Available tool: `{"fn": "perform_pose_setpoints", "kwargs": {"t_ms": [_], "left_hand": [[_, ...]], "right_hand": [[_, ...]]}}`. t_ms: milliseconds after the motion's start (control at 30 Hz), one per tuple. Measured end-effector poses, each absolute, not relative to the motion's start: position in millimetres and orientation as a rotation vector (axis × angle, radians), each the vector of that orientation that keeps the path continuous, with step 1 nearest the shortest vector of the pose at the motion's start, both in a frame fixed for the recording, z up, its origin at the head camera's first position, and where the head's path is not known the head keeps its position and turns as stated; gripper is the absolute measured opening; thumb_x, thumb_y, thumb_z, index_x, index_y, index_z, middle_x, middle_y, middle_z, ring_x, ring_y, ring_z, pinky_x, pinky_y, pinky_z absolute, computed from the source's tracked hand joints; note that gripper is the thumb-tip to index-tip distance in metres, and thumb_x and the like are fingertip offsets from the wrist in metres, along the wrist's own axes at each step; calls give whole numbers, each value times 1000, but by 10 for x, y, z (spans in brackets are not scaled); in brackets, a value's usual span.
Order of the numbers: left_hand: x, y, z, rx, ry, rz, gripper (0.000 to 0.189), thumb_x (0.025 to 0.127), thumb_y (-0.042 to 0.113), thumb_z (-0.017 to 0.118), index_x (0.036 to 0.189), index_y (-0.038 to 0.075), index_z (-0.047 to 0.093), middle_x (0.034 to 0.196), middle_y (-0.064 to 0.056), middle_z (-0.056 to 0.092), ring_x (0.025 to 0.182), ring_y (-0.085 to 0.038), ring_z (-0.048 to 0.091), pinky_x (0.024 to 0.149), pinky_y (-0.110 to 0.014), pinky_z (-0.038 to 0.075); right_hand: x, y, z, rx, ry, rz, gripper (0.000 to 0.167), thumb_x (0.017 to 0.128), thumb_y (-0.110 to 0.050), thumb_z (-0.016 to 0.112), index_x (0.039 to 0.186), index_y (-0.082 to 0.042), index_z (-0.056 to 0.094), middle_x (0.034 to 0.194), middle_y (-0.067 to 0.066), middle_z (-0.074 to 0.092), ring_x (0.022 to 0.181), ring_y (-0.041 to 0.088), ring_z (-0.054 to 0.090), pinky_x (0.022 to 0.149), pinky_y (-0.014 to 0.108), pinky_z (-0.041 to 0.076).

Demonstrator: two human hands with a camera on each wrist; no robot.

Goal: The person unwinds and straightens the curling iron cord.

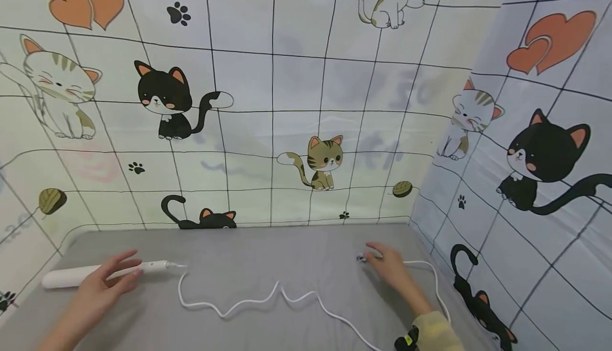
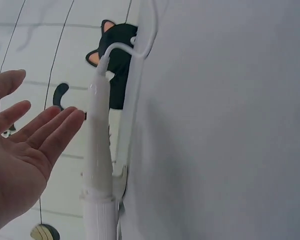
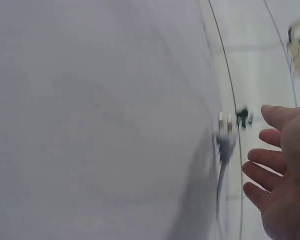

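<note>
A long white wand-shaped electric appliance (image 1: 155,267) lies on the grey surface at the left. My left hand (image 1: 106,282) is over its middle, and in the left wrist view the loosely extended fingers (image 2: 57,132) appear beside the handle without curling round it. From the appliance's end runs a white cord (image 1: 253,301), which winds across to the right. At its other end is a two-pin plug (image 3: 225,142), lying near the back of the surface. My right hand (image 1: 388,268) hovers by the plug, its relaxed fingers apart from it in the right wrist view.
The grey cloth-covered surface (image 1: 229,266) meets a back wall sheet (image 1: 244,85) printed with cats and grid lines. A similar side sheet (image 1: 540,245) borders the right. Part of the cord loops behind my right forearm near that side.
</note>
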State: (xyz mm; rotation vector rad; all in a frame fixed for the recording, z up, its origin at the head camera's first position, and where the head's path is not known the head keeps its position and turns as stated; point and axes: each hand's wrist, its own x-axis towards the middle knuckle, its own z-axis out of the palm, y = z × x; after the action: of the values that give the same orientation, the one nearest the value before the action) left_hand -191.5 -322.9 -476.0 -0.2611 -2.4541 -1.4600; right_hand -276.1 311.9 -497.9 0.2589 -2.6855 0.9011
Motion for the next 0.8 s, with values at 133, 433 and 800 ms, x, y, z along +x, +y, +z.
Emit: {"fn": "perform_pose_setpoints", "kwargs": {"t_ms": [133, 433, 800], "left_hand": [[-1894, -2950, -4732, -250, -2524, -1249, 47, 99, 15, 71, 142, 5, 56, 124, -4, 70, 98, 8, 62, 72, -12, 59], [-1955, -2510, -4947, -866, -2410, -1251, 35, 84, 4, 84, 117, 7, 74, 116, -5, 74, 113, 4, 61, 93, -8, 52], [-2103, -2318, -5146, -1164, -2438, -1091, 35, 84, 23, 86, 117, 13, 77, 121, -9, 74, 122, -20, 64, 110, -2, 24]], "right_hand": [[-2656, 2890, -4887, 435, -2706, 1052, 32, 96, -19, 74, 122, 0, 73, 123, 17, 71, 119, 41, 63, 105, 58, 52], [-2441, 2504, -4936, 934, -2755, 1175, 27, 90, -25, 81, 111, -8, 79, 126, 11, 71, 122, 31, 64, 108, 38, 52], [-2398, 2379, -5106, 1029, -2798, 1211, 32, 86, -28, 84, 113, -11, 80, 129, 8, 70, 129, 40, 56, 115, 41, 45]]}}
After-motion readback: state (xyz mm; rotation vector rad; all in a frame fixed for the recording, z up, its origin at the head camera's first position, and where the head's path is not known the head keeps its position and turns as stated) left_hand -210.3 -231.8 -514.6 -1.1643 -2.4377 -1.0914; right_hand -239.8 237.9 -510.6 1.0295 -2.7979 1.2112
